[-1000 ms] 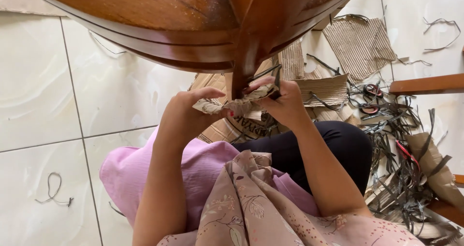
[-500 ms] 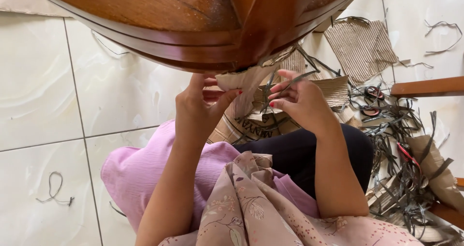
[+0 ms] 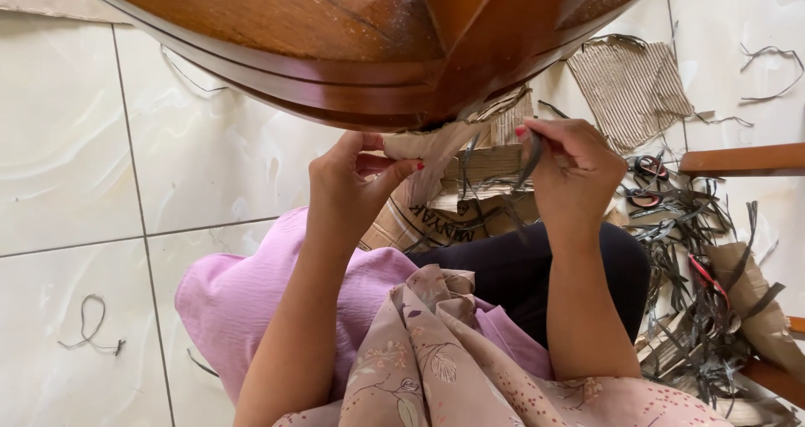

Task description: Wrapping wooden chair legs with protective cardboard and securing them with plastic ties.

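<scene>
Centre frame, just under the wooden chair seat (image 3: 277, 24): a pale fibre strip (image 3: 436, 146), pinched taut by the left hand (image 3: 352, 179), apparently so the right hand (image 3: 574, 171), fingers closed on a dark strand (image 3: 530, 160), can work it. Fibre scraps (image 3: 696, 309) lie on the floor (image 3: 67, 142), lower right.

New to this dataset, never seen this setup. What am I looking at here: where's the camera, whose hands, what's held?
There is no machine: a person works with bare hands, and the single camera sits on their head, looking down over their lap to a tiled floor. The left hand pinches a pale strip of woven material that runs up under a curved brown wooden piece of furniture. The right hand grips thin dark strands between its fingers. On the floor lie a ribbed woven mat piece, a pile of dark cut strands and a loose loop of cord.
</scene>
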